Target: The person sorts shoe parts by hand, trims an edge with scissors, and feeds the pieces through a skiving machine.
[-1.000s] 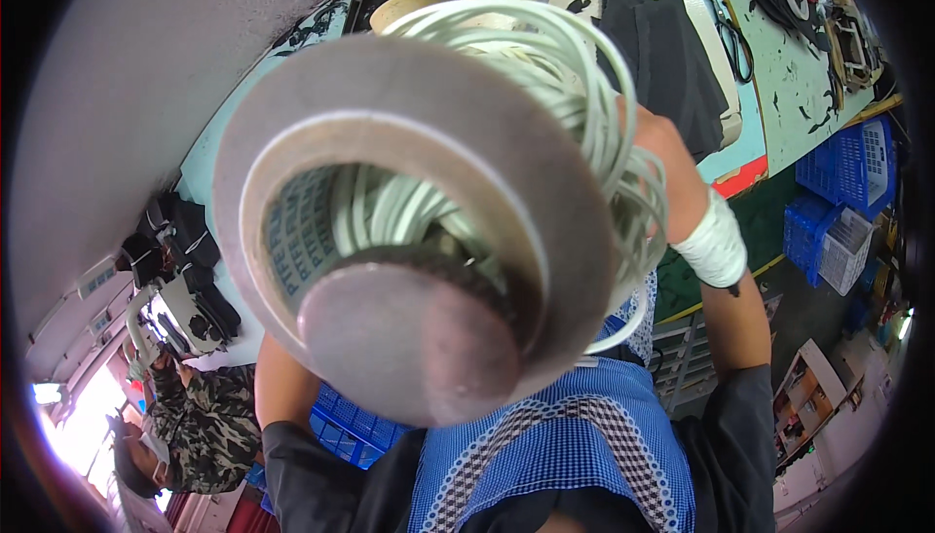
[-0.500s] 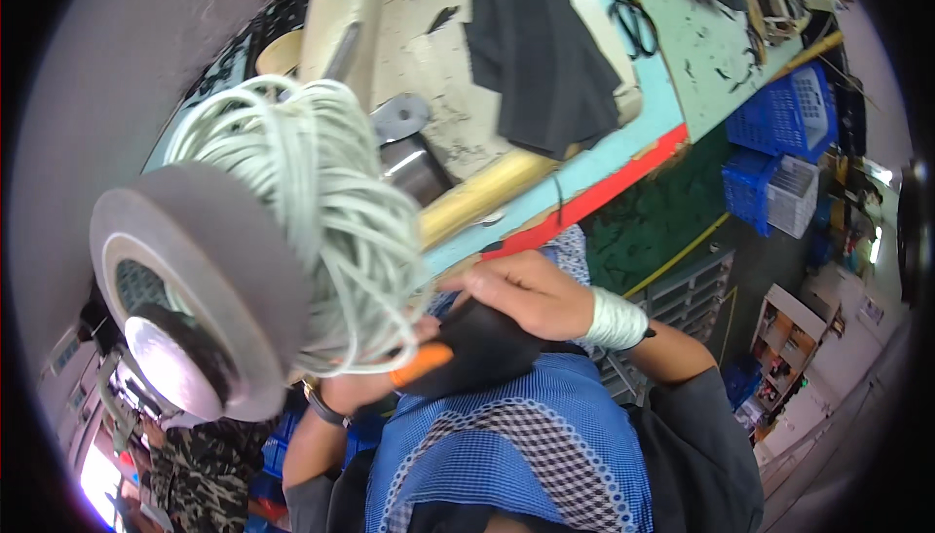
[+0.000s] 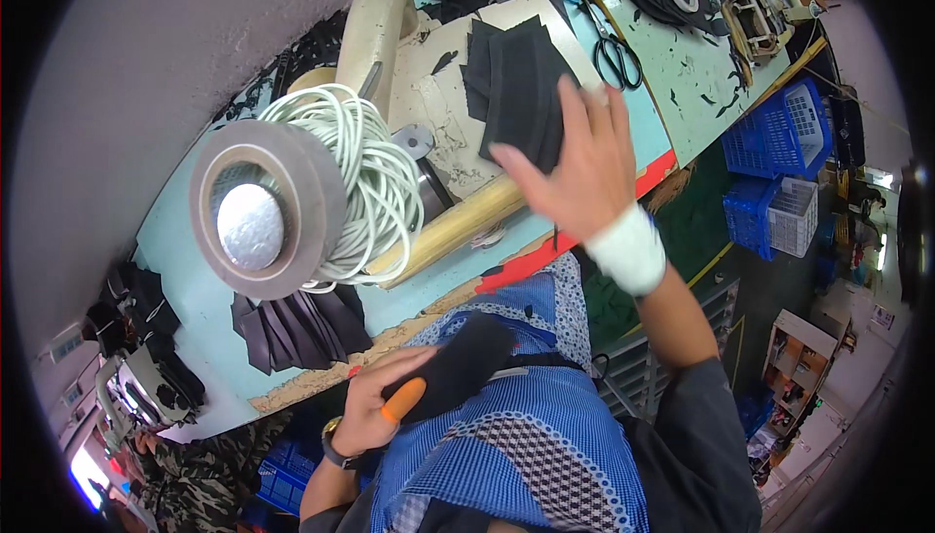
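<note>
Gripped in the left hand point(image 3: 378, 404), low and close before the apron point(image 3: 467, 460): a black piece point(image 3: 466, 362), clamped beneath a digit in an orange cover point(image 3: 403, 401), probably worn for better hold or protection, and kept near the body perhaps for steadiness. Opened wide at the right hand point(image 3: 589, 168), fingers spread and holding nothing, over the near side of a dark stack point(image 3: 516, 85); hard to tell whether touching. Stacked loosely overlapping on the pale bed point(image 3: 448, 143), apparently for easy reach, with scissors point(image 3: 618, 63) just beside, likewise handy. Set to the left, a tape roll point(image 3: 321, 207) against a cord coil point(image 3: 380, 177), maybe sharing one post for tidiness. Fanned near the table point(image 3: 175, 231) edge: dark strips point(image 3: 297, 333), perhaps for separate lifting.
</note>
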The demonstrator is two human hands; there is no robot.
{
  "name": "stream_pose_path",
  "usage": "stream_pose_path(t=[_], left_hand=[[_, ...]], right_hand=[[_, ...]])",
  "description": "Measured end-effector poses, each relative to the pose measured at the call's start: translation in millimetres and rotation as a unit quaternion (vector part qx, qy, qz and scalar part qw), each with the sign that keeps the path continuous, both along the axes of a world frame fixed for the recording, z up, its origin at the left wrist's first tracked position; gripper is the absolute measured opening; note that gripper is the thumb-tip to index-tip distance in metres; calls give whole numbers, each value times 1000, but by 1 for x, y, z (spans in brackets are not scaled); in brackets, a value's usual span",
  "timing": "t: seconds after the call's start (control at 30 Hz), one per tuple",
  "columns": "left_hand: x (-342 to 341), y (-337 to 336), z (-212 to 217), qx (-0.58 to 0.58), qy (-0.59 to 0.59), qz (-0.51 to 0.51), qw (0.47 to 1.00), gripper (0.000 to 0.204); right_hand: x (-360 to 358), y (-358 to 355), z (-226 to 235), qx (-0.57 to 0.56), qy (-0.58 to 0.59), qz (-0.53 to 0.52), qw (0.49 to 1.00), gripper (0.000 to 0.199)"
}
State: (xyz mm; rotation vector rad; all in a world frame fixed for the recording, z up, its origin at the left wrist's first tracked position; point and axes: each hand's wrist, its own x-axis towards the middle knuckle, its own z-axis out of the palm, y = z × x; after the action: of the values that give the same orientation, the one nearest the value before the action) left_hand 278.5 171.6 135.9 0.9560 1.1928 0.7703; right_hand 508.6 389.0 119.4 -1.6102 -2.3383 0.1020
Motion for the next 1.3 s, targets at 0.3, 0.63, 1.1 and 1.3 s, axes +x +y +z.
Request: stream_pose_path(t=[0.3, 0.63, 1.1, 1.3], left_hand=[[-40, 29, -33, -23, 32, 109, 993, 19], [-112, 52, -50, -34, 144, -39, 988, 37], [-178, 45, -90, 60, 166, -126, 976, 40], [-148, 70, -92, 55, 166, -105, 979, 38]], right_hand=[[1, 56, -13, -69, -96, 86, 989, 89], [-39, -5, 0, -82, 129, 298, 942, 32], [-9, 18, 47, -518, -13, 371, 771, 19], [-41, 12, -9, -170, 138, 362, 906, 48]])
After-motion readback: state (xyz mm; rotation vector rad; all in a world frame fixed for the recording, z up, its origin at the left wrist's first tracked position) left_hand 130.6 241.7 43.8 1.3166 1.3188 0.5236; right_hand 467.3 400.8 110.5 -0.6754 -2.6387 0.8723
